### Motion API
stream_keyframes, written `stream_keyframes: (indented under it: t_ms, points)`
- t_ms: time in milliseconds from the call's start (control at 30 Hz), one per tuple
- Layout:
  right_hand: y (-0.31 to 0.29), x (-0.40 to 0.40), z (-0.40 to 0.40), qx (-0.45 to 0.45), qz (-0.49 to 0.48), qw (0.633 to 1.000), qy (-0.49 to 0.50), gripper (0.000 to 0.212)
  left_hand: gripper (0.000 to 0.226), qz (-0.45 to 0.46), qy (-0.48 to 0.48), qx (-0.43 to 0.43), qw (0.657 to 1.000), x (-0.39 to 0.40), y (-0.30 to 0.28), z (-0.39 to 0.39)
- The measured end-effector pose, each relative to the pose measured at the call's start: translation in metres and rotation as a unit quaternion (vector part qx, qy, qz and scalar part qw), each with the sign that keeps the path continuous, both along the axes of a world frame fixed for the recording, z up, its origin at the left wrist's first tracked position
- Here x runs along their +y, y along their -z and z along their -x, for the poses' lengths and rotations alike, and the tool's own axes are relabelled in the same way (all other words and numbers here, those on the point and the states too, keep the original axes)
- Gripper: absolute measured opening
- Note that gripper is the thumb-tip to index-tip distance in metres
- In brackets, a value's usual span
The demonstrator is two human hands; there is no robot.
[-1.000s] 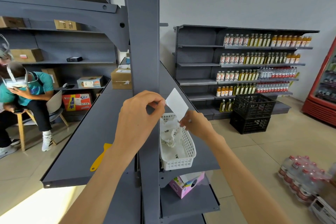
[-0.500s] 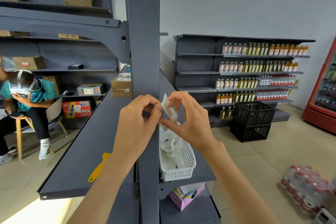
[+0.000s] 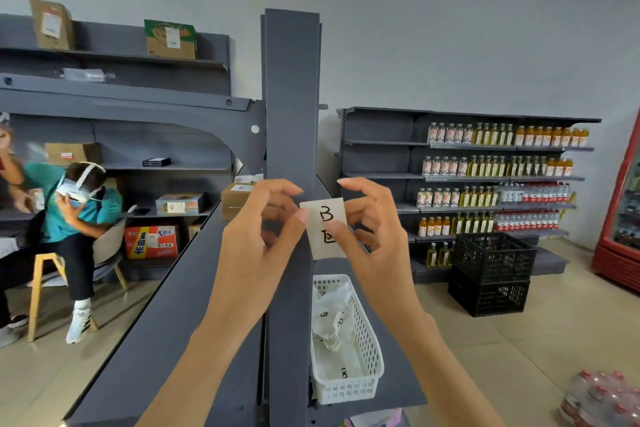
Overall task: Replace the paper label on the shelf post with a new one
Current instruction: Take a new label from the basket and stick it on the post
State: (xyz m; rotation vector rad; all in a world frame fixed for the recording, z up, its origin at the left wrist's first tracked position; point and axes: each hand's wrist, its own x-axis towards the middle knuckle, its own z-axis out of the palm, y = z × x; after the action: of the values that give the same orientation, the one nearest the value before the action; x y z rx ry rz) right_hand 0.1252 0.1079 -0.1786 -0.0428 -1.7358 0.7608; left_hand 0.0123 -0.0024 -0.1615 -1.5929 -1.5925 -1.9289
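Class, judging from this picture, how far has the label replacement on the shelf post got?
Done: crumpled papers in the white basket suggest old labels are off. In hand: both the left hand and right hand pinch the new label, marked B, at the post. Left: pressing it flat onto the post.

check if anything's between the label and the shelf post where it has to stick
Nothing visible does. The label, pinched by the left hand and right hand, sits right at the post; the post's face there looks bare.

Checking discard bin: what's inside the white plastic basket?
White perforated plastic basket holds crumpled white paper labels with black handwriting, piled toward the far end. Whatever lies beneath them is covered.
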Motion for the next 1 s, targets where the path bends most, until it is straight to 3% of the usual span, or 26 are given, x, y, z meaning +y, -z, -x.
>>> stream_keyframes:
  t_ms: [167, 333, 700, 1000]
  points:
    - [-0.013, -0.002, 0.008, -0.013, 0.018, 1.0, -0.021, 0.051, 0.006, -0.006, 0.059, -0.059, 0.996, 0.004, -0.018, 0.016]
    - [-0.051, -0.005, 0.015, -0.003, 0.025, 0.999, -0.039, 0.017, 0.015, -0.032, 0.045, -0.015, 0.998, 0.001, -0.052, 0.032]
    - [-0.142, -0.006, 0.042, -0.042, -0.099, 0.98, 0.167, 0.013, 0.008, -0.072, -0.019, 0.041, 0.996, 0.004, -0.13, 0.063]
    - [-0.165, 0.012, 0.047, -0.072, -0.136, 0.951, 0.269, 0.014, 0.01, -0.064, -0.084, 0.096, 0.99, 0.027, -0.152, 0.066]
